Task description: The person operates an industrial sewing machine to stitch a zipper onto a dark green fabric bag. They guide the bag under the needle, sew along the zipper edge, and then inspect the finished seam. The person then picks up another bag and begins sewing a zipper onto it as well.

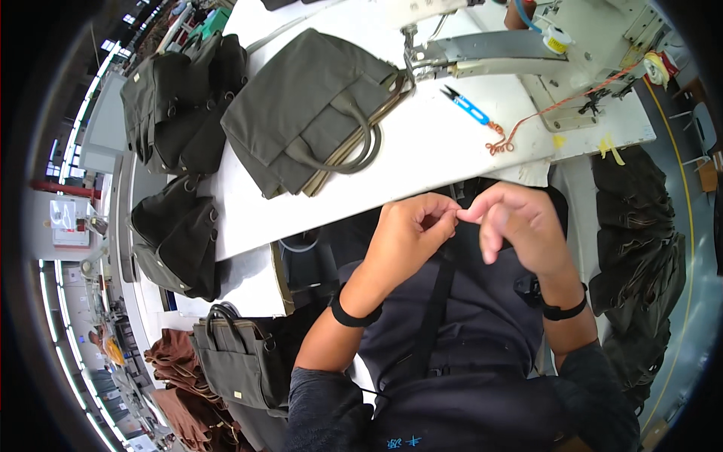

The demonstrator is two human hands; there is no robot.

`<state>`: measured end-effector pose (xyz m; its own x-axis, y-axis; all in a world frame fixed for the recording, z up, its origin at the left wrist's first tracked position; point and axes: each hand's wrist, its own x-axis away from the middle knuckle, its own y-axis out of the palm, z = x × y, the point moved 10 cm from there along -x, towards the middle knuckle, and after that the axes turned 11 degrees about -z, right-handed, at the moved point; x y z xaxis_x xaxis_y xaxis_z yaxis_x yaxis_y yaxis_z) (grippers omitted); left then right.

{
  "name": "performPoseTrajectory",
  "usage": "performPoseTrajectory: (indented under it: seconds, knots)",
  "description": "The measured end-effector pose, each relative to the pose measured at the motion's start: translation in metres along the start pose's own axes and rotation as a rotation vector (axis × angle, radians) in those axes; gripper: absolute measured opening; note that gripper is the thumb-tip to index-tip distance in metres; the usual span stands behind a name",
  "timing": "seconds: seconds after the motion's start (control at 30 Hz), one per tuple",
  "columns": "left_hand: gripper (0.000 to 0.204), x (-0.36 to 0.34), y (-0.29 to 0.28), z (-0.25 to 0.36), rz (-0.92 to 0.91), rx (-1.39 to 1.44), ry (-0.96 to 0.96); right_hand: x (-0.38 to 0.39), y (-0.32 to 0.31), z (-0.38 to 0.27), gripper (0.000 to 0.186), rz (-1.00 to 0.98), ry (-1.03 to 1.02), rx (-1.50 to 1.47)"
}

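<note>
Left hand near table edge

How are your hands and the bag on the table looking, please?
Left hand and right hand: fingertips together; anything pinched too small to tell. Dark handbag: on white table. Blue snips: beyond hands, not blocking.

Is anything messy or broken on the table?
Nothing I can see looks spilled or broken. One messy bit: the orange cord by the blue-handled snips is bunched in curly loops on the white table, while the rest stretches nearly straight off to the right.
</note>
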<state>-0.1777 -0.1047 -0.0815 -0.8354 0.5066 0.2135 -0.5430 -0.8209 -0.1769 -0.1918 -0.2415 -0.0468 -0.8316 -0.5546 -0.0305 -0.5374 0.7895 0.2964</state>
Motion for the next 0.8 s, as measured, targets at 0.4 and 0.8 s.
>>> performPoseTrajectory:
  seconds: [0.4,0.8]
  knots:
    - [0.013,-0.001,-0.104,0.065,0.709,-0.851,0.375,-0.008,-0.002,-0.001,0.023,0.043,-0.004,0.171]
    - [0.026,-0.031,-0.128,0.009,0.674,-0.895,0.108,-0.06,0.005,0.052,0.03,-0.078,0.179,0.169]
